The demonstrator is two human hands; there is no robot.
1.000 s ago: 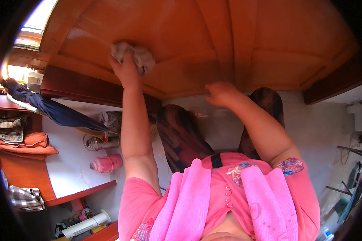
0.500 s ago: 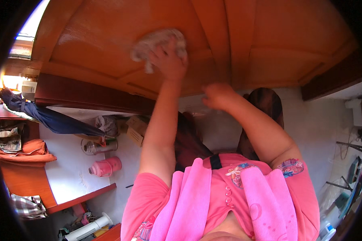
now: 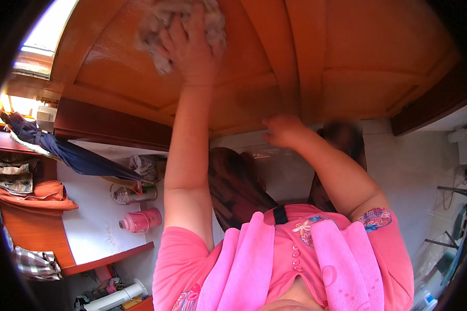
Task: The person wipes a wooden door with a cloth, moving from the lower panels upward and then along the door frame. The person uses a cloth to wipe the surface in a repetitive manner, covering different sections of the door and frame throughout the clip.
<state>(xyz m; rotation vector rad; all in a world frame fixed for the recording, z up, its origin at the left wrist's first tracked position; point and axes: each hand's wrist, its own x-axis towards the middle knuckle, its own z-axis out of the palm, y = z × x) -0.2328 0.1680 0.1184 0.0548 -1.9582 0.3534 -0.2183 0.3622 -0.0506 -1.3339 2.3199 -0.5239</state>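
Note:
My left hand (image 3: 191, 52) is pressed over a crumpled pale cloth (image 3: 151, 37), fingers spread across it, against the upper left part of a brown wooden panelled door (image 3: 353, 41). The cloth bunches out around the fingers. Lower down, my right hand (image 3: 286, 130) hovers by the bottom edge of the door with thumb and finger apart. Nothing shows in that hand, and some of its fingers are hidden.
At left stand a pink thermos flask (image 3: 141, 221) and a metal-and-glass flask (image 3: 134, 195), beside a folded dark blue umbrella (image 3: 83, 155). Orange folded cloth (image 3: 36, 198) lies on a wooden surface. A pink towel (image 3: 244, 259) hangs round my neck.
My left hand has slid the cloth up and to the left across the door panel. My right hand has stayed almost in place.

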